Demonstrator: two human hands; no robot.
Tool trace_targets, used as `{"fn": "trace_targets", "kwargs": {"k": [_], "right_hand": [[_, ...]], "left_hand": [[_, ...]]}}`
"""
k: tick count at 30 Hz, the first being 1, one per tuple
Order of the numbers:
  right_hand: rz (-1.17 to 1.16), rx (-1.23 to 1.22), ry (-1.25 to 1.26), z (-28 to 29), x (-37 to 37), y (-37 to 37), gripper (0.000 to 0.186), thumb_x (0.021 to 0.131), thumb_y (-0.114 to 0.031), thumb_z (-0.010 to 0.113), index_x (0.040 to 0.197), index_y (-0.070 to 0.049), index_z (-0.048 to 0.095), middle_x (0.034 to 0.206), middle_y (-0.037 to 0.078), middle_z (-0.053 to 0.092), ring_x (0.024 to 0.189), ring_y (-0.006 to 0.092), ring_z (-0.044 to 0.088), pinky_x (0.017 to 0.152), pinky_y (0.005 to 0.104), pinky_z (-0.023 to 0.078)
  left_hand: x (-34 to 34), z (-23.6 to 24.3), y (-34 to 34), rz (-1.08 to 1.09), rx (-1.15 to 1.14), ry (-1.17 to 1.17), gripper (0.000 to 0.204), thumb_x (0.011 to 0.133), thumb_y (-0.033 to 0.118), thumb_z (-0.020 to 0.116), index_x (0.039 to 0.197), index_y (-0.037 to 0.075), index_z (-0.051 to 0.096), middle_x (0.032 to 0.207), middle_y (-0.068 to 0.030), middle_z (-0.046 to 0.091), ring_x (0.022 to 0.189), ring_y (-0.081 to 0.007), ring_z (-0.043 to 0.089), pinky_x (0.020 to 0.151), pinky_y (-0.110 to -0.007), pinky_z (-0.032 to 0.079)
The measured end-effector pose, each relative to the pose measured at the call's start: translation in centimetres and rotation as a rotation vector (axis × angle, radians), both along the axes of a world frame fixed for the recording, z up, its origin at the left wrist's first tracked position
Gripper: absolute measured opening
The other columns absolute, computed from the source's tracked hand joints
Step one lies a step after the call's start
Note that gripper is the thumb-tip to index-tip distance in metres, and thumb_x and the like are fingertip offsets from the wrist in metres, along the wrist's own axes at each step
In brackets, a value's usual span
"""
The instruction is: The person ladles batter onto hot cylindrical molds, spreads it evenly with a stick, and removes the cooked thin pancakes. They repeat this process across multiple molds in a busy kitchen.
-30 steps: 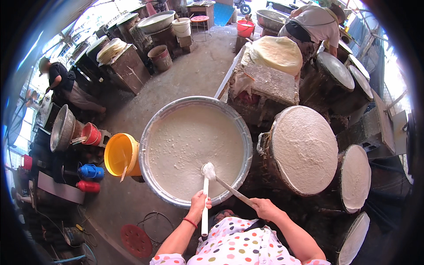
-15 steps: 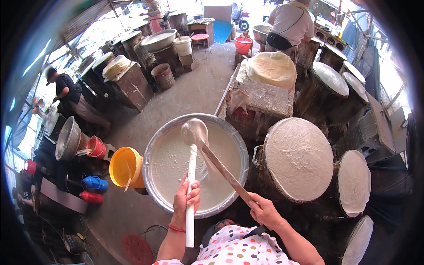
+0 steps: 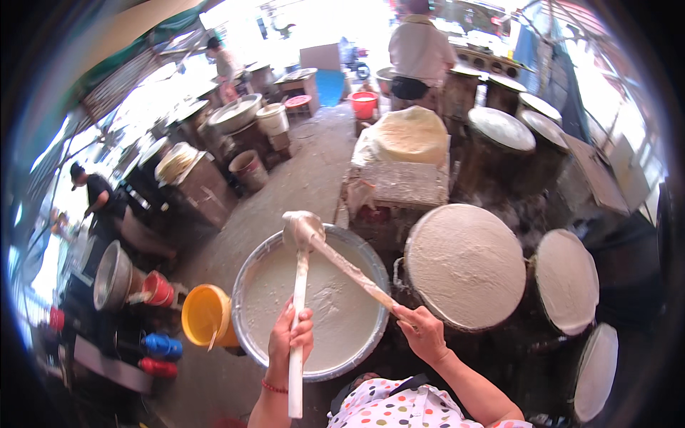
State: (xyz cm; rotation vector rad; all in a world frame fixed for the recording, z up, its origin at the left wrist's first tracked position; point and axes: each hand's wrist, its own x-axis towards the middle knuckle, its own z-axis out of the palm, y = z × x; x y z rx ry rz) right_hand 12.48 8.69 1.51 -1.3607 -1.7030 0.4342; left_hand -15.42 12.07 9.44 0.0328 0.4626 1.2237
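Compared with a second ago, the left hand point(image 3: 292, 337) sits farther left, and the ladle point(image 3: 301, 277) it grips by the white handle has come up: its bowl, then down in the batter point(image 3: 342, 317), is now over the upper rim of the metal basin point(image 3: 238, 310). The basin itself appears lower in the frame. The right hand point(image 3: 422, 334), closed around the end of a wooden stick point(image 3: 351, 271), is at much the same spot. In the upper left, a person point(image 3: 225, 65) now shows who was out of view then.

At the left of the frame, a metal bowl point(image 3: 108, 277) and a red bucket point(image 3: 158, 290) stand together, with a blue jug point(image 3: 163, 347) below them. A yellow bucket point(image 3: 194, 314) is just beside the basin's left side, crowding it. Above the basin, right of centre, a crusted table point(image 3: 401, 185) carries a stack of pale round sheets point(image 3: 412, 135). A wide drum top coated in pale paste point(image 3: 465, 267) closes off the right side near the right hand.

The ladle slants slightly, its bowl at the top smeared pale, its handle clean white lower down. The stick's far end meets or overlaps the bowl; its shaft is streaked with batter. The batter looks smooth, with ripples and lumps near the middle.
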Motion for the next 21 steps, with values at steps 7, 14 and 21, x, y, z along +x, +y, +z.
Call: {"fn": "trace_targets", "kwargs": {"k": [7,14,21], "right_hand": [[-0.318,0.106,-0.145,-2.1,4.7,-4.2,0.052,0.075,-0.012,0.072,0.123,-0.027,0.058,0.071,0.004,0.051,0.061,0.0211,0.058,0.048,0.0334,0.05],[-0.824,0.148,-0.083,-1.7,7.7,-17.0,0.053,0.079,-0.011,0.07,0.128,-0.023,0.055,0.072,0.004,0.051,0.056,0.0217,0.056,0.048,0.0327,0.051],[-1.501,0.047,-0.091,-4.7,3.0,-38.1,0.052,0.076,-0.009,0.073,0.123,-0.025,0.061,0.072,0.003,0.053,0.054,0.0192,0.056,0.047,0.032,0.049]], "left_hand": [[4.8,-0.2,2.4,-0.374,-0.159,-0.143,0.025,0.101,0.026,0.038,0.095,0.002,0.039,0.072,-0.0015,0.04,0.049,-0.0062,0.038,0.037,-0.021,0.039],[19.3,7.0,-0.9,-0.998,-0.279,-0.177,0.021,0.102,0.021,0.036,0.096,0.002,0.038,0.067,-0.0015,0.038,0.052,-0.0101,0.038,0.045,-0.022,0.038],[31.7,6.2,-13.3,-1.656,-0.577,-0.389,0.014,0.098,0.014,0.041,0.102,0.0,0.042,0.075,-0.0049,0.045,0.062,-0.0125,0.046,0.051,-0.025,0.042]]}}
